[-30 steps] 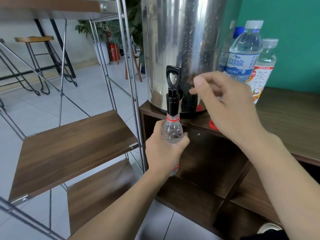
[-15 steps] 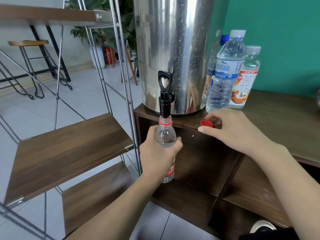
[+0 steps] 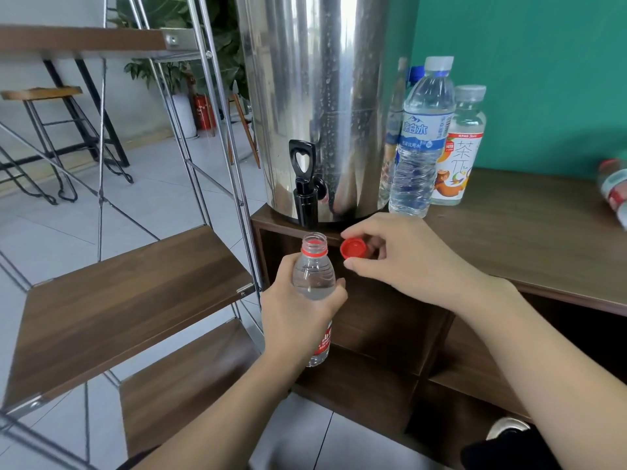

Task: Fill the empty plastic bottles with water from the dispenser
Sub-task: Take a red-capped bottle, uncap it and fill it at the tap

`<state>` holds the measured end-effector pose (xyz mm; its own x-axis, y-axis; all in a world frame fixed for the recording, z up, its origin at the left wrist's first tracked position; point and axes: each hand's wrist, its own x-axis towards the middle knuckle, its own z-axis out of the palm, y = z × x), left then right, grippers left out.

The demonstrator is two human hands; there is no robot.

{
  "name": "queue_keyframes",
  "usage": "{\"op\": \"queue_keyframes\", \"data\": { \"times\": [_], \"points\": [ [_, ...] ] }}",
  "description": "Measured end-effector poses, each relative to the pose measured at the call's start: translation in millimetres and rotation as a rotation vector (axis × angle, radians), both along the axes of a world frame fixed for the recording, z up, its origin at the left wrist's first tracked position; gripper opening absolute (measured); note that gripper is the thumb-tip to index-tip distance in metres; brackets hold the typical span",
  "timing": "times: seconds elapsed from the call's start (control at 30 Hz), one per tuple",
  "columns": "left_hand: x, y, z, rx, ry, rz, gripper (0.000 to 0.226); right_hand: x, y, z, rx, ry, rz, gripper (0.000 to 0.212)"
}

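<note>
Left hand (image 3: 298, 320) grips the open bottle (image 3: 314, 276) below the tap (image 3: 305, 184); right hand (image 3: 403, 259) pinches the cap (image 3: 353, 248) just right of its mouth. Seat the cap level before twisting.

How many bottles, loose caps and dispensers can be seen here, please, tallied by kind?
Bottles: 5, one open in the left hand, three upright beside the dispenser, one blurred at the right edge.
Loose red caps: 1, in the right hand.
Steel dispensers: 1.
Total: 7.
</note>
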<state>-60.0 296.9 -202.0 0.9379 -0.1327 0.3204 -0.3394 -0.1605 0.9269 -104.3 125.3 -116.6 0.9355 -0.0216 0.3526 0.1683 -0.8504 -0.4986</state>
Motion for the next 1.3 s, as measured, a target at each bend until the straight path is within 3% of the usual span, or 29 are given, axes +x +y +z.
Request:
{"op": "queue_keyframes", "data": {
  "times": [0.43,0.73,0.93,1.1,1.3],
  "points": [
    [-14.1,3.5,-4.5,0.109,-0.098,-0.127,0.044,-10.6,-0.5,15.5,0.298,0.062,0.272,0.034],
    [-15.3,-2.7,-7.0,0.179,-0.175,-0.190,0.044,-16.9,-3.5,24.4,0.000,0.119,0.183,0.028],
    [-16.7,-6.4,-11.4,0.207,-0.196,-0.254,0.045,-20.0,-0.7,19.7,-0.252,0.075,0.040,0.058],
    [-14.4,-7.1,-11.6,0.202,-0.155,-0.295,0.047,-26.1,-17.5,23.0,-0.169,0.160,0.170,0.037],
    [-11.9,-6.8,-12.6,0.243,-0.126,-0.308,0.047,-28.5,-31.0,16.1,-0.137,0.191,0.247,0.029]
  ]
}}
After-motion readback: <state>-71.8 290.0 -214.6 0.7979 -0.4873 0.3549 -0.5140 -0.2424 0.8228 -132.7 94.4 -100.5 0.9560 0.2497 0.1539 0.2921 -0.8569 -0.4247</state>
